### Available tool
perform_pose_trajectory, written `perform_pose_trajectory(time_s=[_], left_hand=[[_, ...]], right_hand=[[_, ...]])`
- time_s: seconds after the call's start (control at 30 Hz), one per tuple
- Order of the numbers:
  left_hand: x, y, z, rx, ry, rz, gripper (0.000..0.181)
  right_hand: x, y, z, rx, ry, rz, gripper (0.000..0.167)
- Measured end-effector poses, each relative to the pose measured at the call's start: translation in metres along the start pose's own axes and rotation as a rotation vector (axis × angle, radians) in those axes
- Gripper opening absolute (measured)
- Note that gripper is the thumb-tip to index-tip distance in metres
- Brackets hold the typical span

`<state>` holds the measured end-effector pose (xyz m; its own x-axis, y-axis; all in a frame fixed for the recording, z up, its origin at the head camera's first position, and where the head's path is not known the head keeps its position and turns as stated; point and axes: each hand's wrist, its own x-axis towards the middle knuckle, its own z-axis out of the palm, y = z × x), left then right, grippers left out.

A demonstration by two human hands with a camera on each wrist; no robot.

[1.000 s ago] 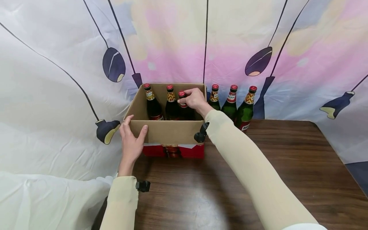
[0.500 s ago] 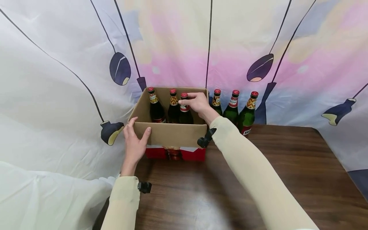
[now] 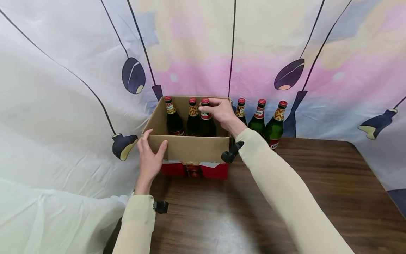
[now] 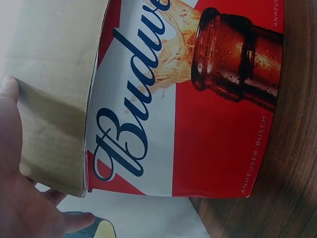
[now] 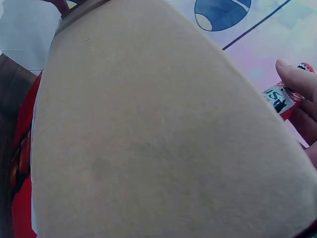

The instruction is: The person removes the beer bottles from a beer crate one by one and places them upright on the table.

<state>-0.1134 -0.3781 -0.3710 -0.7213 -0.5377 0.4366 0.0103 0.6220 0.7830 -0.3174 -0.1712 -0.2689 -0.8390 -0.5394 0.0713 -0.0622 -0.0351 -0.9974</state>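
My left hand (image 3: 150, 158) holds the front left corner of an uncovered cardboard box (image 3: 190, 150), its thumb on the tan front flap. In the left wrist view, a finger passes behind the flap edge. With thumb and fingers, my right hand (image 3: 222, 112) pinches the neck of a red-capped beer bottle (image 3: 207, 125) inside the box. That bottle's neck label (image 5: 281, 99) shows beyond the cardboard in the right wrist view. Left of it in the box stand two more beer bottles, one beside it (image 3: 192, 123) and one farther left (image 3: 174, 121). The box walls hide their lower parts.
Three green beer bottles, near (image 3: 240, 112), middle (image 3: 257, 121) and far (image 3: 275, 127), stand right of the box on the wooden table (image 3: 317, 176). A printed cloth (image 3: 263, 42) hangs behind. White fabric (image 3: 57, 218) lies at the left.
The bottle pinched by my right hand has risen a little inside the box. My left hand keeps its place on the box corner. The head view has shifted slightly.
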Motion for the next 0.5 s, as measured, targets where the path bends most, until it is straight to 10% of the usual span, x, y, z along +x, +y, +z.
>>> perform_pose_trajectory(time_s=[0.5], left_hand=[[-0.001, 0.0, 0.0, -0.026, -0.001, -0.004, 0.068]], right_hand=[[-0.015, -0.075, -0.017, 0.05, 0.081, -0.007, 0.045]])
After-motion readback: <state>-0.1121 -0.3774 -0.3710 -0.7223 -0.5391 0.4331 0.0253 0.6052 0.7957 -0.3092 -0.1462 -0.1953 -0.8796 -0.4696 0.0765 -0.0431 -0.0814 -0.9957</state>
